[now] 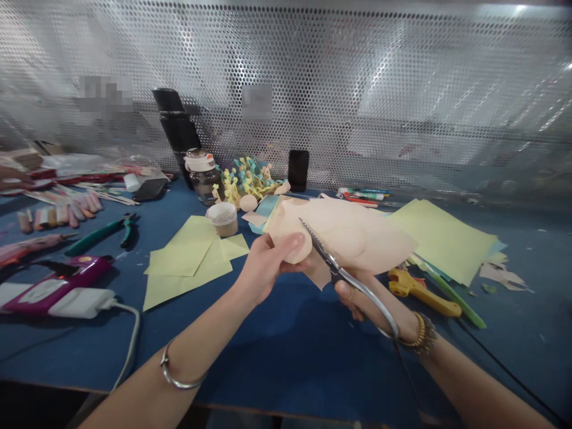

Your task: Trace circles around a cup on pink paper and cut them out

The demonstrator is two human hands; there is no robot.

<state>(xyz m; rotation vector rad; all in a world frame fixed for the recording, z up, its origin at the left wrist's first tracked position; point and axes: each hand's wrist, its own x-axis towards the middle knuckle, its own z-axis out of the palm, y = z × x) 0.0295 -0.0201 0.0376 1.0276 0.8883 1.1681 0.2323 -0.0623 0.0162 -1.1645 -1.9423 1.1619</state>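
Note:
My left hand (260,268) pinches a pale peach sheet of paper (379,232) at its left side, the thumb pressing on a rounded part of it. An outline like a circle shows faintly on the sheet. In my right hand (360,298) are metal scissors (329,262) with toothed blades, pointing up and left. Their blades lie against the paper, just right of my left thumb; how far apart they are I cannot tell. My right fingers are partly hidden behind the handles.
Yellow sheets (192,250) lie left, more yellow paper (447,238) right. A white-rimmed cup (222,218), a jar (203,179), small paper flowers (245,179) and a phone (298,170) stand behind. Pliers (102,232), a purple power strip (80,277) and a yellow-handled tool (422,292) flank my arms.

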